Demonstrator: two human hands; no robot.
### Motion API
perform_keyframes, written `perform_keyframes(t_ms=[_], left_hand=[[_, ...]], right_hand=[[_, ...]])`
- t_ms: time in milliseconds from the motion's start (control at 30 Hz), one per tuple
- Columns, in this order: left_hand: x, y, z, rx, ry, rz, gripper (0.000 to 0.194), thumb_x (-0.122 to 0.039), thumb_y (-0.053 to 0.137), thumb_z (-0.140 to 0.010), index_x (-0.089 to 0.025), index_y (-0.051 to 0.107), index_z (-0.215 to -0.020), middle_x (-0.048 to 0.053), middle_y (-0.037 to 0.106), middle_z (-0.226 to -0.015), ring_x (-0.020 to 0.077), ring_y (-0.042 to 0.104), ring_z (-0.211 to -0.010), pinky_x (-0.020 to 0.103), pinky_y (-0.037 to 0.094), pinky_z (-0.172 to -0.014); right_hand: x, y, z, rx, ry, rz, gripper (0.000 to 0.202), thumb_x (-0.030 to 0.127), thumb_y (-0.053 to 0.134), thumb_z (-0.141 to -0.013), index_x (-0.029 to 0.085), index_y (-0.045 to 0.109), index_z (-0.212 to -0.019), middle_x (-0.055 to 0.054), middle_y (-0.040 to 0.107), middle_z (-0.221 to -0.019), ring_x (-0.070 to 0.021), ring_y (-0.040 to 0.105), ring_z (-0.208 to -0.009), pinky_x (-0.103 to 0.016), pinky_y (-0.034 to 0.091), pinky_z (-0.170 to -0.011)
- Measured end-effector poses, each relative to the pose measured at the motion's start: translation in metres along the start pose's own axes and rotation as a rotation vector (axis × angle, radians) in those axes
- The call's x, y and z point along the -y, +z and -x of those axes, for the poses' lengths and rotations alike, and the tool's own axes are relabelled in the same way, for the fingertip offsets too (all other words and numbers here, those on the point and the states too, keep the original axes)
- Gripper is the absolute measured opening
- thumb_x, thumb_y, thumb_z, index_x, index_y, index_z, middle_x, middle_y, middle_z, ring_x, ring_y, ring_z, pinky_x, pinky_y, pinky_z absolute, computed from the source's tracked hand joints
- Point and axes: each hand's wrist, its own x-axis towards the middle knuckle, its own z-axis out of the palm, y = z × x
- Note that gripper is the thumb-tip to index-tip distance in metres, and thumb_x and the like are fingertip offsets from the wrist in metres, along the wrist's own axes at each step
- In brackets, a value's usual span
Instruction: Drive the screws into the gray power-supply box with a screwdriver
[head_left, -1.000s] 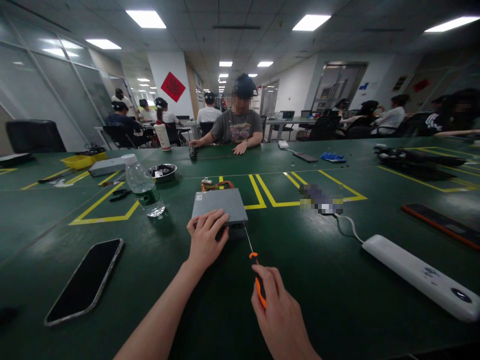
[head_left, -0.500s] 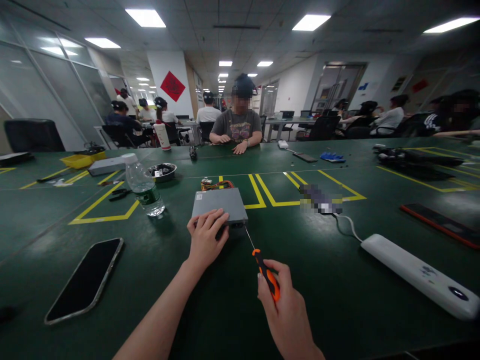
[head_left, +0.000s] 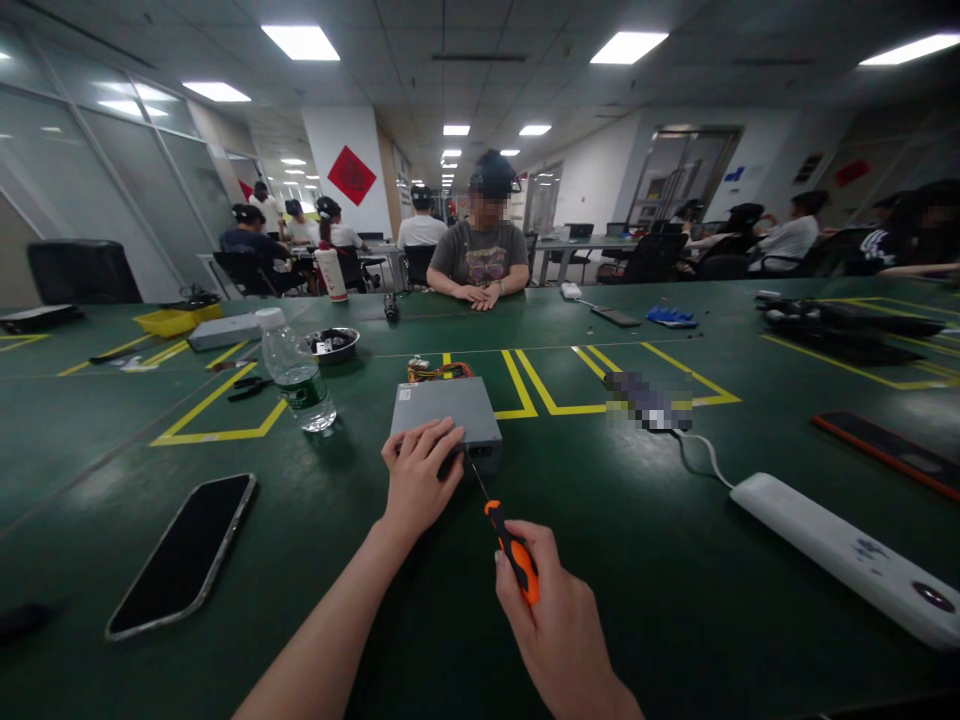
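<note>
A grey metal computer power supply point(head_left: 442, 400) lies on the green table, its bundle of coloured cables point(head_left: 442, 371) at the far side. My left hand point(head_left: 421, 470) grips its near left part, fingers over the top and thumb down by the front face. In my right hand point(head_left: 551, 600) is a screwdriver point(head_left: 514, 555) with an orange and black handle, held between thumb and fingers. Its thin shaft points up and left to the front face, near the middle beside the socket. Whether the tip sits in a screw is too small to tell.
Left of the power supply stand a water bottle point(head_left: 298, 375) and a metal bowl point(head_left: 334, 344) of small parts. A phone point(head_left: 184, 555) lies at near left. To the right is a white power bank point(head_left: 840, 555) with a cable. Across the table sits a person point(head_left: 480, 255).
The screwdriver tip has moved left along the front face, from its right corner towards the middle. My left hand stays on the power supply. The person opposite has brought both hands together.
</note>
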Motion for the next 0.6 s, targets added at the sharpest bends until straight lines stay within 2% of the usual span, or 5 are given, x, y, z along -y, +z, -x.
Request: perform_keyframes(t_ms=[233, 333, 433, 500, 600], left_hand=[[0.0007, 0.0002, 0.0001, -0.001, 0.007, -0.001, 0.028, -0.028, 0.050, -0.084, -0.031, 0.056, -0.112, 0.001, 0.061, -0.119, 0.0223, 0.052, -0.111, 0.044, 0.025, -0.092], [0.0012, 0.0010, 0.0008, -0.001, 0.005, -0.004, 0.029, -0.028, 0.051, -0.084, -0.032, 0.056, -0.112, 0.000, 0.061, -0.119, 0.0220, 0.052, -0.111, 0.043, 0.025, -0.092], [0.0017, 0.0025, 0.0016, -0.003, 0.004, -0.008, 0.030, -0.028, 0.052, -0.084, -0.032, 0.056, -0.113, 0.000, 0.061, -0.119, 0.0220, 0.052, -0.111, 0.043, 0.025, -0.092], [0.0020, 0.0034, 0.0018, -0.005, 0.005, -0.012, 0.030, -0.028, 0.053, -0.083, -0.032, 0.056, -0.113, 0.000, 0.061, -0.119, 0.0217, 0.052, -0.111, 0.043, 0.025, -0.092], [0.0024, 0.0040, 0.0018, -0.013, 0.006, -0.014, 0.030, -0.028, 0.053, -0.083, -0.032, 0.056, -0.112, 0.000, 0.061, -0.119, 0.0214, 0.052, -0.111, 0.043, 0.025, -0.091]], right_hand=[[-0.0017, 0.0023, 0.0003, -0.002, -0.010, 0.045, 0.022, 0.031, 0.033, -0.095, 0.018, 0.045, -0.107, 0.003, 0.059, -0.061, -0.0136, 0.061, -0.046, -0.020, 0.044, -0.041], [-0.0031, 0.0036, -0.0003, -0.100, -0.093, 0.123, 0.025, 0.029, 0.032, -0.095, 0.016, 0.051, -0.106, -0.005, 0.063, -0.079, -0.0148, 0.065, -0.059, -0.022, 0.051, -0.049], [-0.0036, 0.0039, -0.0008, -0.204, -0.196, 0.214, 0.027, 0.023, 0.033, -0.095, 0.015, 0.056, -0.105, -0.012, 0.059, -0.099, -0.0174, 0.066, -0.076, -0.026, 0.055, -0.061], [-0.0020, 0.0037, 0.0001, -0.194, -0.255, 0.228, 0.027, 0.019, 0.034, -0.095, 0.016, 0.058, -0.107, -0.012, 0.058, -0.102, -0.0188, 0.065, -0.084, -0.027, 0.055, -0.067], [0.0038, 0.0036, 0.0037, -0.095, -0.256, 0.195, 0.027, 0.021, 0.035, -0.094, 0.016, 0.056, -0.111, -0.015, 0.054, -0.109, -0.0217, 0.063, -0.091, -0.029, 0.056, -0.070]])
